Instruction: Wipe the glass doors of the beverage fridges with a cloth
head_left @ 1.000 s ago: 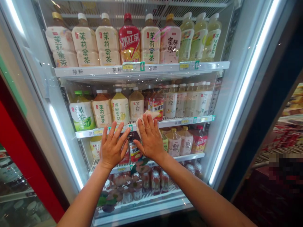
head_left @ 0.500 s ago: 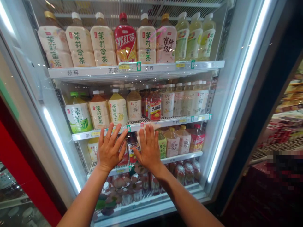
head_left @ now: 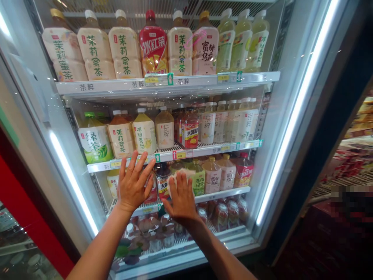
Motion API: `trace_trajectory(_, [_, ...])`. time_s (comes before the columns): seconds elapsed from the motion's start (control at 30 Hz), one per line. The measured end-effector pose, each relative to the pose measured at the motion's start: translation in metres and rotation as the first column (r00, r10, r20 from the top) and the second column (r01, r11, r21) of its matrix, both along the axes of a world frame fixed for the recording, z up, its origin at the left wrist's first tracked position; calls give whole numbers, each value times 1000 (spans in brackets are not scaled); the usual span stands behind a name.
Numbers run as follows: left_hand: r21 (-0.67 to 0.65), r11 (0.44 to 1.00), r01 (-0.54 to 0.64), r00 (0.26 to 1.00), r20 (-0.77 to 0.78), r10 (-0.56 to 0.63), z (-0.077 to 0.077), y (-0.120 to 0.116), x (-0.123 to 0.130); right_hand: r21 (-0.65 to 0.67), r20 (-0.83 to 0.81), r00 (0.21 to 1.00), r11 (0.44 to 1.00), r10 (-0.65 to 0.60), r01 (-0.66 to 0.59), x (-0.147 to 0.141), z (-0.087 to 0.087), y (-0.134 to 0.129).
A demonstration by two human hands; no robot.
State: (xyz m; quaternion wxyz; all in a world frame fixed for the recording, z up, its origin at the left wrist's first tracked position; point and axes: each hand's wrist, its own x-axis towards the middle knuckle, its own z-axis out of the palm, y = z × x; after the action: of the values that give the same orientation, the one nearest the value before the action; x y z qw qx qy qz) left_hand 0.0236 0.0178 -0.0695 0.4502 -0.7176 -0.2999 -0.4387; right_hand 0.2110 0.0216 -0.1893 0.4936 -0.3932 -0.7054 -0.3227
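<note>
The right hand [head_left: 182,198] presses flat against the glass door [head_left: 163,97] of a drinks fridge, fingers lightly parted over a crumpled pale cloth [head_left: 181,174], whose long side runs sideways just below a white shelf edge [head_left: 204,151]. The left hand [head_left: 133,184] is spread on the smooth glass beside it, fingers fanned, near plastic tea bottles [head_left: 121,140].

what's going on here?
A person stands at a drinks cooler with both bare hands up on its glass door. Their right hand presses a pale cloth against the glass, and their left hand lies flat on the glass beside it, fingers spread. Behind the door, bottled teas stand in rows on the shelves.
</note>
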Motion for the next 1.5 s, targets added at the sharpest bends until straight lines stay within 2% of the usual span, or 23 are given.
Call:
trace_trajectory(0.07, [-4, 1000, 0, 1000, 1, 0, -1, 1, 0, 11, -38, 999, 1000, -12, 12, -4, 53, 9])
trace_trajectory(0.1, [-4, 1000, 1, 1000, 3, -1, -1, 1, 0, 4, -51, 998, 1000, -24, 24, -5, 71, 12])
trace_trajectory(0.13, [-4, 1000, 2, 1000, 5, -2, -1, 1, 0, -4, -59, 997, 999, -40, 40, -5, 81, 13])
trace_trajectory(0.17, [-4, 1000, 1, 1000, 8, -1, -2, 1, 0, -13, -56, 997, 998, -54, 54, -5, 80, 12])
trace_trajectory(0.23, [-1, 1000, -2, 1000, 9, 2, -2, 1, 1, -18, -28, 997, 997, -78, 78, -4, 49, 4])
trace_trajectory(0.37, [10, 1000, 0, 1000, 8, 0, -1, 1, 1, 12, 66, 993, 995, -102, 102, 0, -49, -17])
trace_trajectory(0.4, [9, 1000, 2, 1000, 8, -2, 0, 1, 1, 9, 78, 991, 995, -104, 104, 1, -60, -19])
trace_trajectory(0.43, [9, 1000, 3, 1000, 8, -3, 0, 1, 1, 6, 83, 991, 995, -103, 103, 2, -60, -19])
trace_trajectory(0.5, [9, 1000, 5, 1000, 7, -5, 0, 1, 1, 8, 61, 993, 995, -103, 103, 3, -30, -12])
trace_trajectory(0.63, [4, 1000, 5, 1000, 11, -5, -1, 1, 1, 17, -22, 996, 996, -92, 92, 2, 84, 11])
trace_trajectory(0.7, [-1, 1000, 9, 1000, 15, -9, -1, 0, 1, 24, -36, 996, 996, -81, 82, -1, 108, 16])
trace_trajectory(0.77, [0, 1000, 14, 1000, 16, -14, 0, 0, 2, 19, 13, 998, 998, -68, 68, -2, 90, 15])
trace_trajectory(0.87, [3, 1000, 21, 1000, 13, -21, 1, -1, 2, 37, 199, 980, 999, -14, 7, 10, 12, 5])
trace_trajectory(0.93, [3, 1000, 26, 1000, 15, -26, 1, -1, 2, 71, 321, 947, 997, 14, -38, 36, -36, 0])
trace_trajectory(1.0, [-1, 999, 33, 999, 17, -33, 1, 0, 1, 61, 372, 928, 998, -10, -14, 74, -52, 0])
trace_trajectory(1.07, [-4, 999, 37, 999, 14, -37, 0, 0, 1, 47, 290, 954, 997, -76, 65, 115, -32, 6])
trace_trajectory(1.13, [-1, 999, 39, 999, 8, -39, -1, 1, 0, 49, 77, 985, 987, -156, 152, 144, 14, 15])
trace_trajectory(1.2, [2, 999, 34, 999, 7, -34, -2, 1, 0, 52, -117, 972, 976, -204, 211, 149, 64, 23])
trace_trajectory(1.27, [1, 1000, 25, 1000, 9, -25, -2, 1, 0, 64, -175, 963, 973, -207, 221, 127, 99, 26])
trace_trajectory(1.3, [-1, 1000, 21, 1000, 9, -21, -2, 1, -1, 68, -152, 969, 976, -194, 206, 108, 107, 24])
trace_trajectory(1.37, [-3, 1000, 14, 1000, 6, -14, -2, 1, -1, 64, -43, 989, 987, -142, 145, 65, 109, 16])
trace_trajectory(1.43, [-4, 1000, 13, 1000, 5, -13, -2, 1, -1, 56, 104, 993, 997, -64, 58, 30, 97, 8])
trace_trajectory(1.5, [-4, 1000, 17, 1000, 8, -17, -2, 1, -1, 58, 240, 971, 998, 2, -17, 18, 81, 3])
